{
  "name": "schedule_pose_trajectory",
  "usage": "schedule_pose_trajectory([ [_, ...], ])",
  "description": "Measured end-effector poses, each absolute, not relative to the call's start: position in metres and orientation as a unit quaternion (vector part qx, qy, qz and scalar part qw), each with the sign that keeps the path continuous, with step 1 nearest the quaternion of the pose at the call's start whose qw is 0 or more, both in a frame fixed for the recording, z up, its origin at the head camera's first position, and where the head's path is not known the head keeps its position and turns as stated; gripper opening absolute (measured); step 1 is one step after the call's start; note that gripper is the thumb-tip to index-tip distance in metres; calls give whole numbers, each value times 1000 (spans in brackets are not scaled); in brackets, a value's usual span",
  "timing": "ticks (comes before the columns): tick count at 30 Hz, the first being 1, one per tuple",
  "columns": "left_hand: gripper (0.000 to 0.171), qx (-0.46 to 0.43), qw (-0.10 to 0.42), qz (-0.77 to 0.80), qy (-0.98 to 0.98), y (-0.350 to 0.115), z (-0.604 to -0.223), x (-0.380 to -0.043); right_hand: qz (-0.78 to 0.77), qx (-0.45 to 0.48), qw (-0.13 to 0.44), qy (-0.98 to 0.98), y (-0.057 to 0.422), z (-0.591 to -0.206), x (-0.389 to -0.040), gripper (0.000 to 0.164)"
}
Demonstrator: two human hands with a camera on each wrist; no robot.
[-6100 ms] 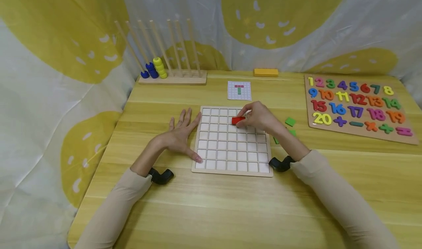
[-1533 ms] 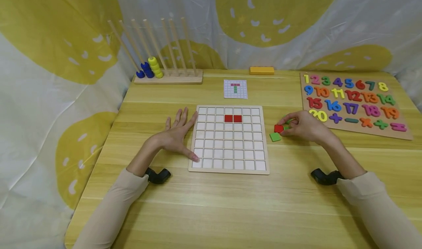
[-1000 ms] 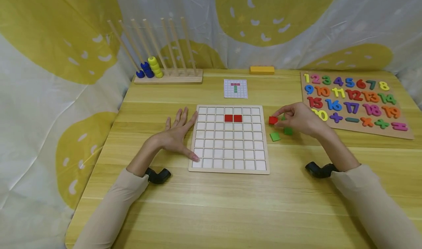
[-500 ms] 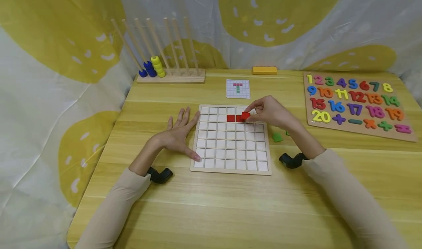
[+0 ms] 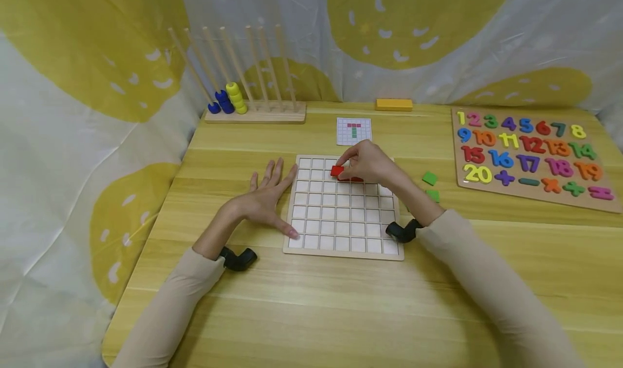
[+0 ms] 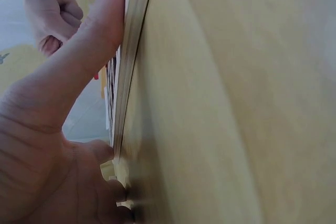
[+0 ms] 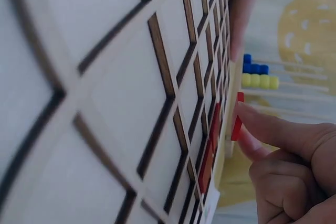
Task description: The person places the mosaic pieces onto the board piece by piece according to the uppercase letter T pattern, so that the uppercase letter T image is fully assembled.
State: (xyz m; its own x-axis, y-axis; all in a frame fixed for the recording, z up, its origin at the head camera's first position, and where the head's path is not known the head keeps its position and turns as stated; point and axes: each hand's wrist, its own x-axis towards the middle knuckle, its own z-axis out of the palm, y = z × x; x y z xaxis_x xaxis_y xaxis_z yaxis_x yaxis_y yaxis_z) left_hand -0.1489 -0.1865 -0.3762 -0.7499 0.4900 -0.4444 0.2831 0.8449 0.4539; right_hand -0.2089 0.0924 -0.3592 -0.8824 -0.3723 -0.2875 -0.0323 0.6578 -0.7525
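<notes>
Two bare hands are at a flat, square wooden board with white boxes (image 5: 342, 214) on a yellow wooden table (image 5: 311, 303). The left hand (image 5: 263, 204) is spread wide and holds nothing. Its thumb rests on the board's near left corner, and its pointing finger touches the left side higher up. The left wrist is bent, and that arm slants in from the bottom left.

The right hand (image 5: 372, 165) pinches a small, flat red square tile (image 5: 336, 171) between its thumb and finger. Its other fingers are curled in. The right arm slants in from the bottom right, so the wrist hangs over the board's right side. The pinched tile is up above the board, near the far side. The right wrist view shows two more red square tiles (image 7: 206, 166) lying next to each other in the board's boxes. Flat green square tiles (image 5: 430, 178) lie on the table, just right of the board.
</notes>
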Motion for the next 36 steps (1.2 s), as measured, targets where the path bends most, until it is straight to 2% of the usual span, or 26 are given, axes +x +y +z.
schedule_pose_trajectory([
  [21, 152, 210, 283, 187, 917, -187, -375, -149, -388, -109, 219, 888, 70, -363, -207, 26],
  [36, 152, 210, 281, 187, 917, -188, -377, -149, -365, -111, 192, 904, 69, -362, -206, 26],
])
